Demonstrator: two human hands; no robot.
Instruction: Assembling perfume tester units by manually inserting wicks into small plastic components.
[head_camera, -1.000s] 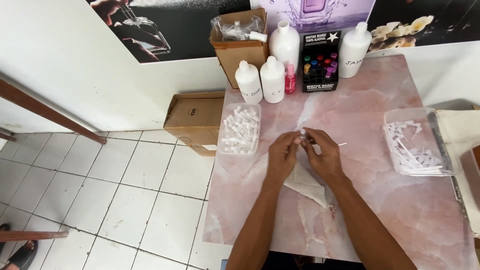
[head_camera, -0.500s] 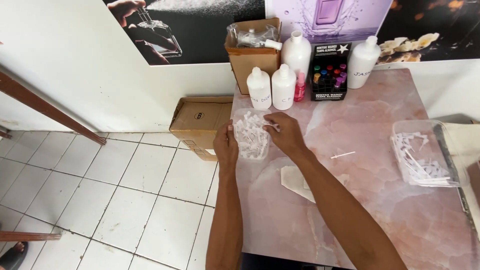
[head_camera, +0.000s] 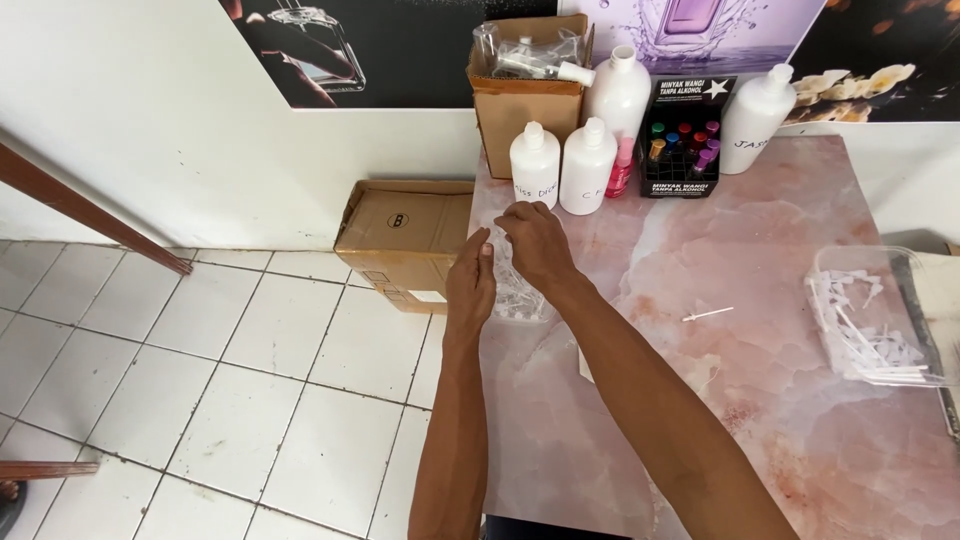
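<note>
A clear plastic container (head_camera: 520, 300) of small clear pieces stands at the left edge of the pink marble table (head_camera: 760, 230). My left hand (head_camera: 470, 285) lies against the container's left side and holds it. My right hand (head_camera: 535, 245) is over the container with its fingers curled down into it. What the fingers hold is hidden. A thin white stick (head_camera: 708, 314) lies loose on the table to the right of my arms.
A clear tray of white tubes (head_camera: 870, 325) sits at the right edge. Along the wall stand white bottles (head_camera: 560, 165), a black box of coloured vials (head_camera: 680, 140) and an open cardboard box (head_camera: 527, 105). A closed carton (head_camera: 405, 235) stands on the tiled floor beside the table.
Both hands left the middle of the table and moved left to the clear container. The white stick now lies loose on the table.
</note>
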